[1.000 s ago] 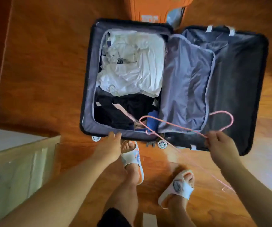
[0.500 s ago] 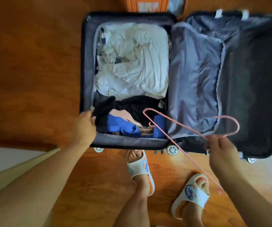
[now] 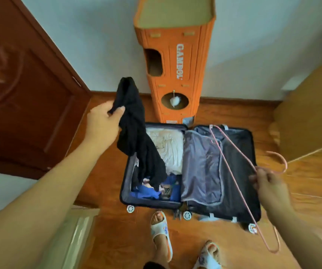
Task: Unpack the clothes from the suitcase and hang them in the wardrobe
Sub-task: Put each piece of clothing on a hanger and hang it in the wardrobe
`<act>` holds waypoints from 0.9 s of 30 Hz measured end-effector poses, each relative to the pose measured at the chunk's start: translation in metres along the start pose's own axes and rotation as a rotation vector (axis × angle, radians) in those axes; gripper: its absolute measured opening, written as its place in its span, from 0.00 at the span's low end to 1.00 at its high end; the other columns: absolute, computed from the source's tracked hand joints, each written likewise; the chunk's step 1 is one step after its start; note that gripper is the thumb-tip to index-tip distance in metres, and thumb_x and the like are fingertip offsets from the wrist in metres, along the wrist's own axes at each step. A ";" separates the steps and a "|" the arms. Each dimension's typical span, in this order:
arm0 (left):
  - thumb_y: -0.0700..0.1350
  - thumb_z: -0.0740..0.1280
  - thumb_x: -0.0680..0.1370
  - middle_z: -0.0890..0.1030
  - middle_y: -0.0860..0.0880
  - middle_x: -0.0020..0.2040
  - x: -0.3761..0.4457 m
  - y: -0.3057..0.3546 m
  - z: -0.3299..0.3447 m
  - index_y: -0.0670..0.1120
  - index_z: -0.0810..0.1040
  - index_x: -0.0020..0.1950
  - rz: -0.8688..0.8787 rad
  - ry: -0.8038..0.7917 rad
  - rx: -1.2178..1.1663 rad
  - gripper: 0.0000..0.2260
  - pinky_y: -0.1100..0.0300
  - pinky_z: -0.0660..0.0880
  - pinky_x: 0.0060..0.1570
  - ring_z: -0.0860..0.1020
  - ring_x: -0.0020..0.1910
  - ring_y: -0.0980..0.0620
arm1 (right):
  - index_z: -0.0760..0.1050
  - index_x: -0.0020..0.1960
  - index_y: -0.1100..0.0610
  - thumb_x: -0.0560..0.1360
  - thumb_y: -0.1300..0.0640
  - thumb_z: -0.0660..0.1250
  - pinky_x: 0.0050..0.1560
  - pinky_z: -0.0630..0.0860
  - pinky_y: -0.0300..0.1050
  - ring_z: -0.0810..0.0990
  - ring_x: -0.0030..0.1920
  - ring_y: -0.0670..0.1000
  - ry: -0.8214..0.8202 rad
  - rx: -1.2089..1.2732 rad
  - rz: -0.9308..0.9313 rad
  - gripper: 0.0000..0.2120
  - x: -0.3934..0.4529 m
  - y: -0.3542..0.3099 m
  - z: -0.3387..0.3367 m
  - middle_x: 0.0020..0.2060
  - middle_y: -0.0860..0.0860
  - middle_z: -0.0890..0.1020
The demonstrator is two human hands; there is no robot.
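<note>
My left hand [image 3: 102, 121] pinches a black garment [image 3: 136, 136] bunched, held high over the open suitcase [image 3: 126, 181] so it hangs free. My right hand [image 3: 267, 184] clasps a pink hanger [image 3: 232, 171] by the neck, ready for threading. White clothes [image 3: 167, 144] remain packed.

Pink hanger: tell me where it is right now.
In the head view, the pink hanger is on the right, gripped near its hook by the right hand, slanting over the open suitcase lid half.
</note>
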State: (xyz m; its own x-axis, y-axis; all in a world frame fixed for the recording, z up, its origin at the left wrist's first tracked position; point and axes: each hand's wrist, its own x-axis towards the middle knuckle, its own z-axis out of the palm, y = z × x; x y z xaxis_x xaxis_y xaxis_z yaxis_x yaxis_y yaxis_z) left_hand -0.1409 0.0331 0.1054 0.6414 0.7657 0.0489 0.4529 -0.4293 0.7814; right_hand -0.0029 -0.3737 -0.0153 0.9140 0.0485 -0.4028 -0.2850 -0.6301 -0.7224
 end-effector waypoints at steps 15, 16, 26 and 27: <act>0.47 0.71 0.80 0.87 0.57 0.44 -0.082 0.363 -0.166 0.52 0.86 0.48 0.501 -0.462 0.163 0.04 0.69 0.77 0.43 0.84 0.45 0.60 | 0.80 0.58 0.54 0.78 0.38 0.65 0.27 0.62 0.37 0.66 0.27 0.44 -0.642 0.432 -0.542 0.20 -0.163 -0.358 -0.185 0.48 0.48 0.84; 0.48 0.72 0.79 0.87 0.56 0.44 -0.084 0.368 -0.166 0.53 0.86 0.49 0.512 -0.483 0.190 0.03 0.68 0.78 0.45 0.84 0.45 0.60 | 0.79 0.57 0.56 0.79 0.41 0.65 0.28 0.61 0.38 0.68 0.27 0.44 -0.703 0.448 -0.567 0.19 -0.172 -0.374 -0.185 0.45 0.48 0.84; 0.41 0.72 0.79 0.86 0.54 0.43 -0.068 0.322 -0.156 0.46 0.84 0.51 0.323 -0.370 -0.010 0.02 0.64 0.78 0.45 0.82 0.41 0.63 | 0.83 0.48 0.57 0.79 0.61 0.65 0.28 0.59 0.40 0.66 0.29 0.47 -0.384 0.095 -0.766 0.07 -0.139 -0.403 -0.249 0.31 0.48 0.76; 0.41 0.72 0.79 0.85 0.54 0.42 -0.068 0.324 -0.150 0.46 0.83 0.51 0.364 -0.307 0.061 0.02 0.66 0.76 0.43 0.81 0.39 0.63 | 0.82 0.49 0.57 0.79 0.62 0.65 0.27 0.62 0.37 0.69 0.28 0.46 -0.378 0.089 -0.776 0.07 -0.141 -0.402 -0.251 0.30 0.47 0.77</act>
State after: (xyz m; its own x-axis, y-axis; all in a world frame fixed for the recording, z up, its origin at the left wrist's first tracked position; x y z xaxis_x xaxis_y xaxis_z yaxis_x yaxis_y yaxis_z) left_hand -0.1303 -0.0866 0.4486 0.9141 0.3876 0.1191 0.1948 -0.6773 0.7095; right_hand 0.0550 -0.3222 0.4730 0.7066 0.7038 0.0733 0.3431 -0.2502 -0.9053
